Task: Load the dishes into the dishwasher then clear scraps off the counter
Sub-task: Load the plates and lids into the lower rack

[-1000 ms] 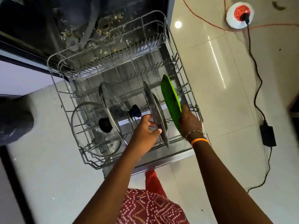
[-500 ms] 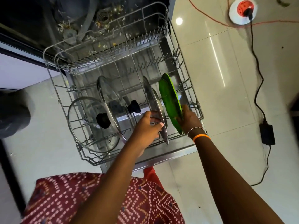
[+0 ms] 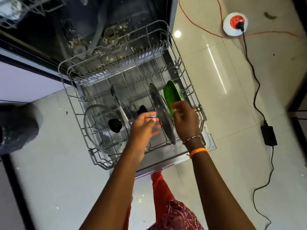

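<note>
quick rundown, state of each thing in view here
dishwasher door: open, folded down
lower rack: pulled out over the door
green plate: on edge in the rack, right side
steel plate: on edge beside the green plate
glass lid: leaning at the rack's left end, knob facing up
left hand: open, beside the steel plate
right hand: fingers loosely curled by the green plate, holding nothing
plug: seated in the floor socket
</note>
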